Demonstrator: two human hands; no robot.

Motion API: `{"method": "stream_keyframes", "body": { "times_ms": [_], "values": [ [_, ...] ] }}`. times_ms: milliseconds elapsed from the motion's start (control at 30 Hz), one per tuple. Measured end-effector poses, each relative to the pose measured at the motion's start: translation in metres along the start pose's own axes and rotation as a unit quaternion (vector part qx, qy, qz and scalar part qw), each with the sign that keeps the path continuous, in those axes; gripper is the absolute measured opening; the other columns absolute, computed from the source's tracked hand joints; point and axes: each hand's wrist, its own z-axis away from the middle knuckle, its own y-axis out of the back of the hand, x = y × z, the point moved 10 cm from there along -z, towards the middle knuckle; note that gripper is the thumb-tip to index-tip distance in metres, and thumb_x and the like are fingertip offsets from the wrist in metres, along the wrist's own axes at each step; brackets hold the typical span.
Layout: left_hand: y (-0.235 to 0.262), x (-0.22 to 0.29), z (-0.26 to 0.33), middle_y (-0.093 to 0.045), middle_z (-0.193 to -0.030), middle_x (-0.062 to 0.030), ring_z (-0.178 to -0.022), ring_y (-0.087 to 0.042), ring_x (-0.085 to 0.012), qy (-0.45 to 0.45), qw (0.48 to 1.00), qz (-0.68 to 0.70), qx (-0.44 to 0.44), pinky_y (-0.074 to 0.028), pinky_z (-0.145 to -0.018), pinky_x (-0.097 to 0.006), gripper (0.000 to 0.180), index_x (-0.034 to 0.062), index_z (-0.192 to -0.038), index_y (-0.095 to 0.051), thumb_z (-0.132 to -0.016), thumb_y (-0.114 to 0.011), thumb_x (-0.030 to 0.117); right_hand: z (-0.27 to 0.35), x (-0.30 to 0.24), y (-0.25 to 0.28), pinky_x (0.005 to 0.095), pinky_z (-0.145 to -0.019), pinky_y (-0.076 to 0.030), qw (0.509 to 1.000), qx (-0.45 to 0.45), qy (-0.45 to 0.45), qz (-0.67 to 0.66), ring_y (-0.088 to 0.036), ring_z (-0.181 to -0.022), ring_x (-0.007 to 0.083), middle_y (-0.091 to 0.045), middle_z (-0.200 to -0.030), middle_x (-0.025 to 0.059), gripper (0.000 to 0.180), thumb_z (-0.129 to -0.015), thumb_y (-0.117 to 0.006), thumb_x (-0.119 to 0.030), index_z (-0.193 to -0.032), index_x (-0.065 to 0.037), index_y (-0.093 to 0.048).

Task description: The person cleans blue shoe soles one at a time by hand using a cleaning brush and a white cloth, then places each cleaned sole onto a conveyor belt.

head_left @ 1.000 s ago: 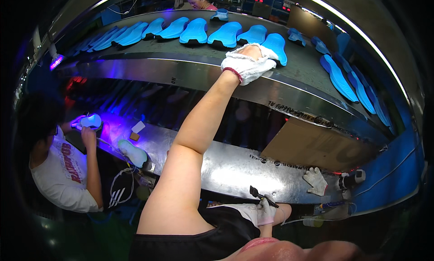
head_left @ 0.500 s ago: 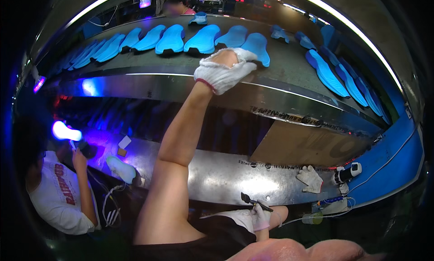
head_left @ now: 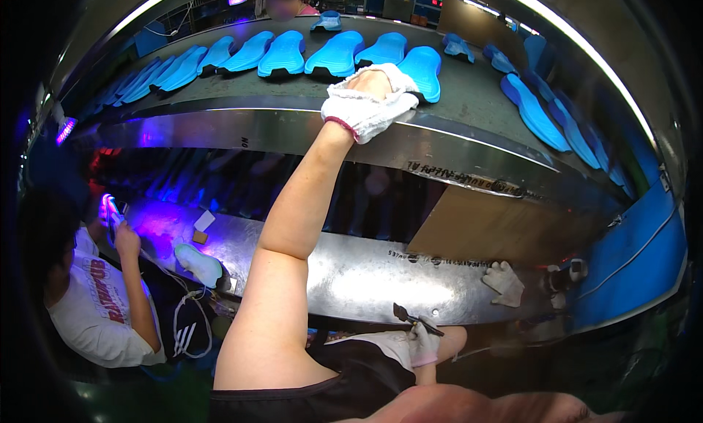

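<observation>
My left arm is stretched forward over the bench to the belt. A white knitted glove with a torn back covers my left hand [head_left: 372, 104]. Its fingertips are hidden, but it closes at the near, dark-heeled end of a bright blue shoe sole [head_left: 422, 70], the rightmost in the front row. Low in front of my body, my right hand [head_left: 422, 344], also in a white glove, is wrapped round a dark-handled brush [head_left: 417, 322] whose bristles point up and left.
Several blue soles [head_left: 282, 53] stand along the grey belt [head_left: 469, 108], more at its right. Below, a metal bench [head_left: 351, 284] carries a loose glove [head_left: 504, 284], a pale sole [head_left: 198, 265] and a cardboard sheet [head_left: 476, 229]. A co-worker [head_left: 102, 298] sits at left.
The view has shifted slightly, so the belt appears higher. My left hand stays at the same sole and my right keeps the brush. The co-worker's glowing item has turned and looks narrower.
</observation>
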Motion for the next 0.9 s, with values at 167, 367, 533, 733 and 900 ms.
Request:
{"method": "stream_keyframes", "body": {
  "times_ms": [167, 367, 533, 733, 900],
  "values": [
    [0.022, 0.022, 0.011, -0.066, -0.106, -0.0114, -0.1, -0.061, -0.0313, -0.075, 0.994, 0.043, 0.072, -0.047, -0.087, -0.04, 0.033, 0.0096, -0.102, -0.068, -0.084, -0.059, 0.035, 0.002, -0.003, 0.0, 0.0235, -0.057, -0.045, 1.0, -0.002, 0.01, 0.029, -0.053, -0.063, 0.0123, -0.058, -0.081, 0.0073, 0.034, -0.086, -0.065, -0.004, -0.117, 0.005, -0.053],
    [0.02, 0.086, 0.079, -0.064, -0.101, -0.0108, -0.105, -0.058, -0.0275, -0.175, 0.943, 0.278, 0.058, -0.046, -0.091, -0.037, 0.007, 0.0062, -0.089, -0.065, -0.082, -0.065, 0.008, 0.006, -0.036, 0.009, 0.0223, -0.056, -0.046, 0.996, 0.022, 0.081, -0.005, -0.058, -0.072, 0.0121, -0.061, -0.091, 0.0073, 0.027, -0.092, -0.062, -0.011, -0.115, 0.001, -0.054],
    [-0.051, 0.117, 0.213, -0.06, -0.111, -0.0126, -0.103, -0.058, -0.0355, -0.307, 0.909, 0.279, -0.033, -0.049, -0.088, -0.043, 0.025, 0.0074, -0.102, -0.062, -0.078, -0.066, 0.008, 0.039, -0.1, 0.035, 0.0197, -0.056, -0.049, 0.981, 0.109, 0.155, -0.03, -0.063, -0.081, 0.0128, -0.062, -0.101, 0.0048, 0.021, -0.097, -0.056, -0.015, -0.116, -0.007, -0.054],
    [-0.159, 0.106, 0.354, -0.056, -0.119, -0.0204, -0.117, -0.053, -0.038, -0.276, 0.889, 0.357, -0.081, -0.043, -0.096, -0.047, 0.017, 0.0044, -0.089, -0.062, -0.075, -0.07, 0.006, 0.059, -0.141, 0.012, 0.0156, -0.055, -0.049, 0.969, 0.103, 0.221, -0.031, -0.062, -0.082, 0.0102, -0.062, -0.097, 0.0046, 0.028, -0.093, -0.061, -0.01, -0.119, -0.003, -0.05],
    [-0.211, 0.024, 0.371, -0.043, -0.137, -0.0227, -0.125, -0.045, -0.0339, 0.177, 0.854, 0.453, -0.186, -0.037, -0.103, -0.044, 0.045, 0.0053, -0.12, -0.053, -0.083, -0.069, 0.026, 0.066, -0.138, 0.001, 0.0156, -0.049, -0.046, 0.968, 0.136, 0.201, -0.061, -0.06, -0.069, 0.0064, -0.062, -0.087, 0.0012, 0.026, -0.093, -0.061, -0.012, -0.117, -0.005, -0.053]
  ]
}}
